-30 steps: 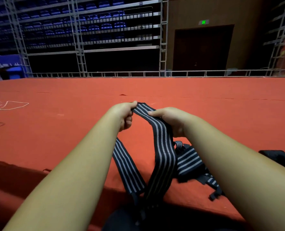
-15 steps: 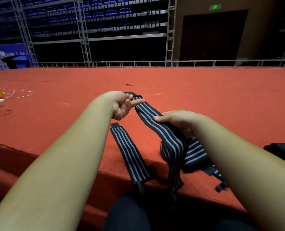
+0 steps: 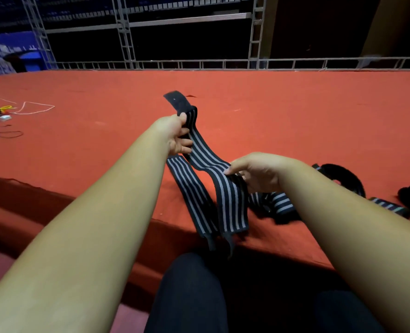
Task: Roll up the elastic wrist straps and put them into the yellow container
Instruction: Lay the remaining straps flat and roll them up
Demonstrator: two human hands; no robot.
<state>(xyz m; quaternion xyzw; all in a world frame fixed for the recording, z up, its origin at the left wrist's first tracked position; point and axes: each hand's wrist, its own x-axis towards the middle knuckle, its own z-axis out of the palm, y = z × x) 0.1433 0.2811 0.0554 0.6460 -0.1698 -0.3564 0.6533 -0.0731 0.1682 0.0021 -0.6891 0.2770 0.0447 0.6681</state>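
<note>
Red platform (image 3: pixel 295 121), left fingers (image 3: pixel 183 143) pinching strap (image 3: pixel 207 162) near end, right fingers (image 3: pixel 237 165) gripping midway

the left hand (image 3: pixel 177 135) grips a striped strap (image 3: pixel 204 157) near its black end, and the right hand (image 3: pixel 256 174) pinches it lower down. its tail hangs over the red carpet (image 3: pixel 295 121) edge. a second strap (image 3: pixel 189 195) lies just beside it, with more straps (image 3: pixel 278 205) heaped at right.

Wearing dark trousers (image 3: pixel 199 318), near-black, plain fabric. Left leg (image 3: pixel 189 284) catching faint light, right leg (image 3: pixel 343 313) sinking into shadow. Left forearm (image 3: pixel 98 224) and right forearm (image 3: pixel 343 227) showing bare along whole visible length. Left hand (image 3: pixel 176 134) and right hand (image 3: pixel 256 175) showing bare too.
</note>
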